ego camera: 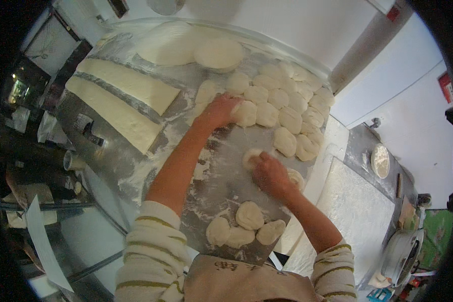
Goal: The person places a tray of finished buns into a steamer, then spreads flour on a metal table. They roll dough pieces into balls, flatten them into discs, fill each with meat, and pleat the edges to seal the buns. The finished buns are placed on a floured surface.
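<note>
On a floured metal worktop (226, 170), my left hand (223, 109) reaches to the near-left edge of a cluster of dough balls (268, 114), its fingers at one ball; whether it grips that ball is unclear. My right hand (270, 171) is at a small dough piece (250, 157) in the middle of the worktop; its fingers are bent and blurred over the dough. Another piece of dough (296, 179) lies partly behind the right wrist. Several loose dough balls (249, 215) sit near the apron.
Two long dough strips (124, 115) lie at the left, and large round dough pieces (218, 53) at the far side. To the right are a flour-covered board (353, 215), a bowl of flour (380, 161) and a metal pot (402, 256). A cup (74, 161) stands at the left edge.
</note>
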A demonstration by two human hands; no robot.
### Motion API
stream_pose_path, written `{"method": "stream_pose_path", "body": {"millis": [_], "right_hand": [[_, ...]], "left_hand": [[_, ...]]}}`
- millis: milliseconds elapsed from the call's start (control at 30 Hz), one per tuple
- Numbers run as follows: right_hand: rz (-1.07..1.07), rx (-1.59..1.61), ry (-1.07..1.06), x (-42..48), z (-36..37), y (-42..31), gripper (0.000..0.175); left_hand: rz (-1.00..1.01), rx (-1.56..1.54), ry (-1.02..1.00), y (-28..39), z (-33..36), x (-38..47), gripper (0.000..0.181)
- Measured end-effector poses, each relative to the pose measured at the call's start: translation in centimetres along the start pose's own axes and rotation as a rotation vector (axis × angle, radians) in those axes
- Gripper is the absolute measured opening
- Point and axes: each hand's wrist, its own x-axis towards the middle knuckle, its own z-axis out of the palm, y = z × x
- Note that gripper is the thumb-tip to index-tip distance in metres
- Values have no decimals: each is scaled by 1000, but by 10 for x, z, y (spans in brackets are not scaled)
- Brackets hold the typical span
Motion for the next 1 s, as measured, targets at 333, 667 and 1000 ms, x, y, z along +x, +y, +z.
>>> {"method": "stream_pose_path", "body": {"millis": [333, 667, 1000], "right_hand": [[50, -26, 456, -6, -21, 69, 34], [-118, 400, 44, -37, -26, 57, 32], [-12, 118, 236, -108, -13, 95, 33]], "left_hand": [[-153, 31, -44, 61, 21, -31, 54], [-116, 189, -417, 85, -7, -18, 31], [385, -39, -265, 171, 50, -44, 36]]}}
